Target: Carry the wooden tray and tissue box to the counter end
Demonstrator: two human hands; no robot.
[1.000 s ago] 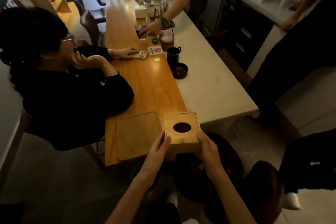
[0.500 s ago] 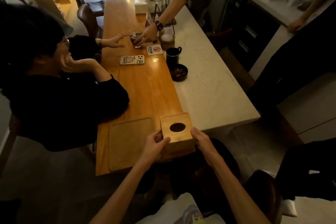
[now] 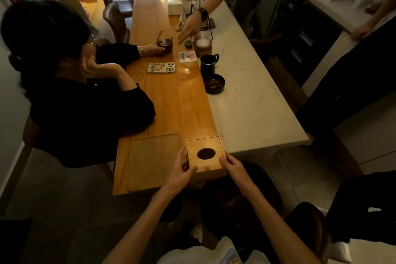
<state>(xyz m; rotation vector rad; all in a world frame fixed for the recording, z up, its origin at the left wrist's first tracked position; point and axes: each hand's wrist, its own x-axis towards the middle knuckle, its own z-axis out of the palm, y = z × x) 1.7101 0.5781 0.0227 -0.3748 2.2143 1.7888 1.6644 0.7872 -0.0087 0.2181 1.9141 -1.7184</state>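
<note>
A square wooden tissue box (image 3: 211,162) with a dark oval hole in its lid rests at the near end of the wooden counter (image 3: 171,100). My left hand (image 3: 182,170) grips its left side and near corner. My right hand (image 3: 232,166) holds its right near corner. Just left of the box lies a flat wooden tray (image 3: 154,161) with rounded corners, touching nothing but the counter.
A seated person in black (image 3: 81,96) leans on the counter at left, holding a dark glass (image 3: 165,46). A phone (image 3: 161,67), black mug (image 3: 208,64) and dark bowl (image 3: 213,83) stand farther along. Another person's arm (image 3: 192,25) reaches over. White marble top (image 3: 252,100) lies to the right.
My hands stay on the tissue box at the counter's near end. The seated person reached out and took the glass; the phone now lies bare, and the standing person's hand drew back.
</note>
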